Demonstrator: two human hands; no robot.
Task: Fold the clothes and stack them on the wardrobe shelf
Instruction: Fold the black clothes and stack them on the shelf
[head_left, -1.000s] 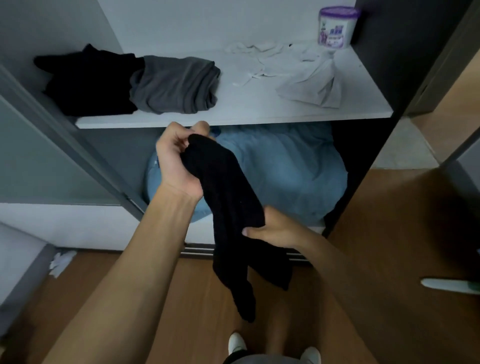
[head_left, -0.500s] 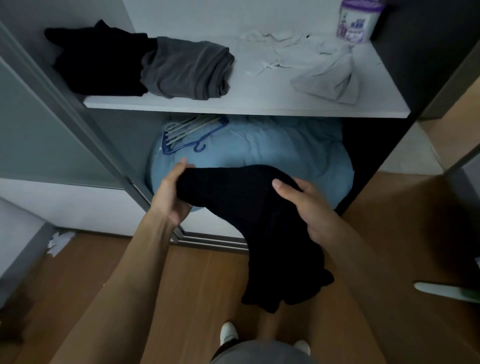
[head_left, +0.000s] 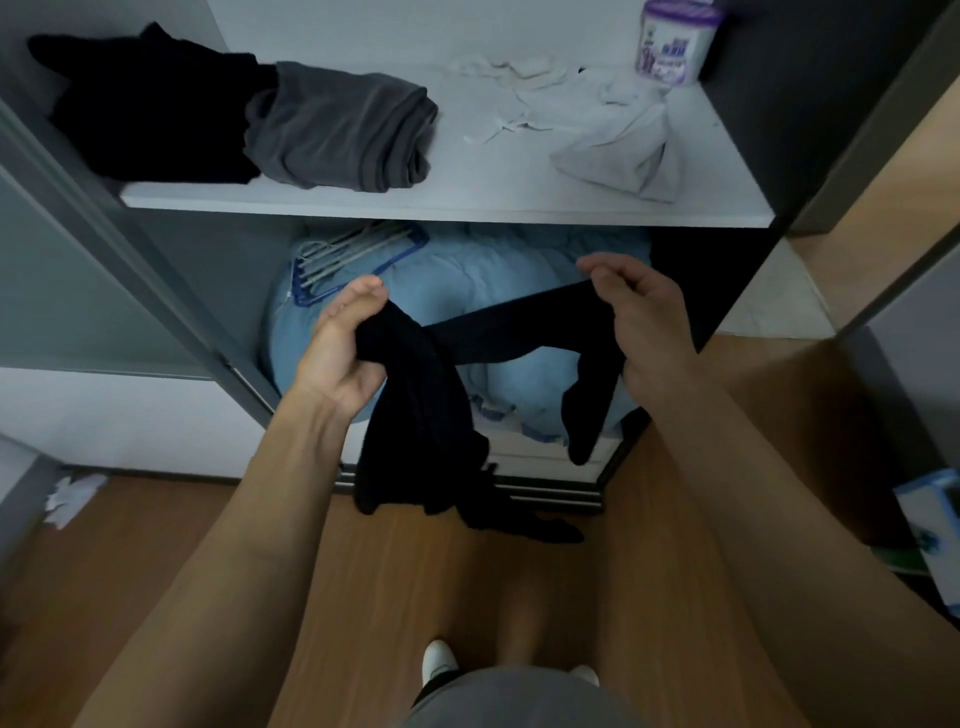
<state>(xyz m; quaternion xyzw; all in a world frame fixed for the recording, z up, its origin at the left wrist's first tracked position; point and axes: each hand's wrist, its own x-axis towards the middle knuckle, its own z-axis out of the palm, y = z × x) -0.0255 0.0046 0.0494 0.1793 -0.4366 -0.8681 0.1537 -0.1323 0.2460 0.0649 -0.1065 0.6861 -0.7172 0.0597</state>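
The left hand grips one bunched end of a black garment, and the right hand pinches another part of it. The cloth stretches between them in front of the open wardrobe, and its loose ends hang toward the wooden floor. On the white shelf above lie a black pile, a folded grey garment touching it, crumpled white clothes and a purple-lidded tub. Below sits a blue quilt with hangers.

Black garment: type indiscernible.
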